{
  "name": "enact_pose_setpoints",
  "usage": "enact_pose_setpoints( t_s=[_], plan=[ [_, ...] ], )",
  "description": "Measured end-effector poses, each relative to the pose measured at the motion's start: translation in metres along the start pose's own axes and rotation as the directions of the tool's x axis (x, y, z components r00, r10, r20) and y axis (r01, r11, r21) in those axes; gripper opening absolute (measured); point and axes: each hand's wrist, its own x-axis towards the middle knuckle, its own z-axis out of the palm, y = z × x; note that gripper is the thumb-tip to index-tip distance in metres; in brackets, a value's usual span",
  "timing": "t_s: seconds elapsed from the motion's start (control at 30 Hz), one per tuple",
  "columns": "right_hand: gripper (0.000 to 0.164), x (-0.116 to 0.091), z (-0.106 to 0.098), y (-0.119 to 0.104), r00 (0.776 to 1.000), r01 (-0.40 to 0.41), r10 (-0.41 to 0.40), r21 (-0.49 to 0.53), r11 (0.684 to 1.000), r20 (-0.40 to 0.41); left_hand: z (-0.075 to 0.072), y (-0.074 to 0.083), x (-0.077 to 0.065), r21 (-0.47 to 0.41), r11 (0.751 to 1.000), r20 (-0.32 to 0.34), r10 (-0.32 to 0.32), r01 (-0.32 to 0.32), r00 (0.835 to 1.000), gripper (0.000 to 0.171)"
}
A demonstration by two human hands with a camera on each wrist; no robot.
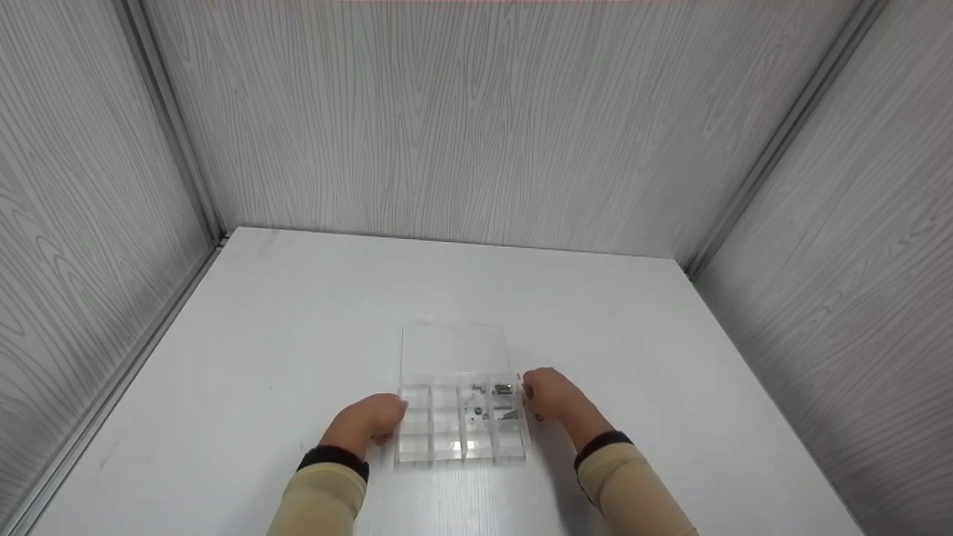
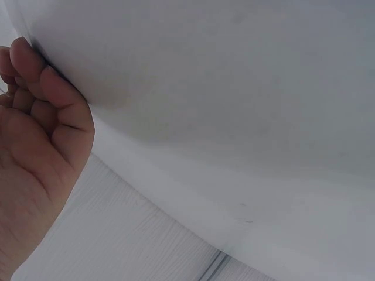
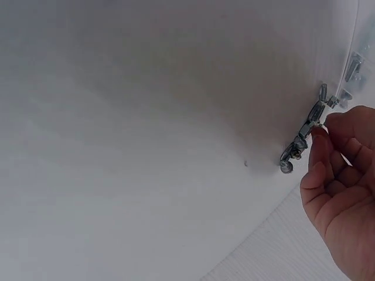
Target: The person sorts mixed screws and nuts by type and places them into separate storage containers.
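A clear plastic compartment box point(image 1: 414, 460) lies on the white table with its lid point(image 1: 453, 348) folded back. At the box's left wall my left hand point(image 1: 368, 417) grips the edge, thumb at the rim. In the left wrist view its fingers point(image 2: 61, 96) are curled. Beyond the right wall is my right hand point(image 1: 555, 394), thumb and index tips together on what looks like a small metal fastener. Next to those fingertips a row of small metal fasteners point(image 3: 302, 137) lies on the table, mostly hidden from the head view.
Several fasteners point(image 1: 504, 388) sit in the box's right-hand compartments. One loose small piece point(image 3: 246, 164) lies apart on the table point(image 1: 298, 298). Wood-grained panels point(image 1: 447, 119) enclose the table at the back and sides.
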Motion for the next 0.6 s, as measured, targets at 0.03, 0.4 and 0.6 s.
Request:
enact_pose_setpoints(
  t_s=[0.03,0.4,0.6],
  plan=[
    [0.015,0.0,-0.001,0.0,1.0,-0.001,0.001,0.012,1.0,-0.003,0.0,0.0,0.0,0.009,1.0,0.003,0.005,-0.005,1.0,0.04],
    [0.018,-0.006,-0.014,-0.009,0.993,0.095,-0.094,0.004,0.995,-0.065,0.001,-0.002,0.003,0.066,0.998,0.01,0.012,-0.013,1.0,0.038],
    [0.01,-0.001,-0.008,-0.008,0.997,0.03,-0.03,-0.001,1.0,-0.064,0.002,-0.002,0.003,0.075,0.997,0.004,0.018,-0.018,1.0,0.039]
  ],
)
